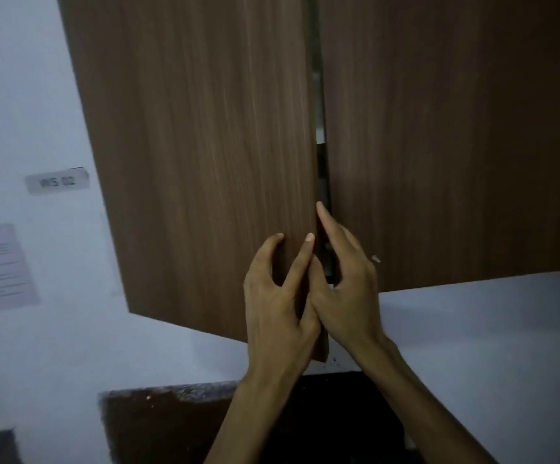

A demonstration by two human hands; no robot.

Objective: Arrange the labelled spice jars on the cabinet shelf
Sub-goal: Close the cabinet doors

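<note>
A brown wooden wall cabinet fills the upper view. Its left door [198,155] stands slightly ajar and its right door [455,145] looks shut. My left hand [278,296] grips the free edge of the left door near its lower corner, fingers on the front face. My right hand [345,283] reaches into the narrow gap [322,162] between the doors, fingers curled behind an edge. No spice jars are visible; the shelf inside is hidden, with only slivers showing through the gap.
A dark speckled countertop [171,420] lies below the cabinet. The white wall at left carries a small label [57,181] and a printed sheet [4,266]. A small screw or knob [376,258] sticks out of the right door.
</note>
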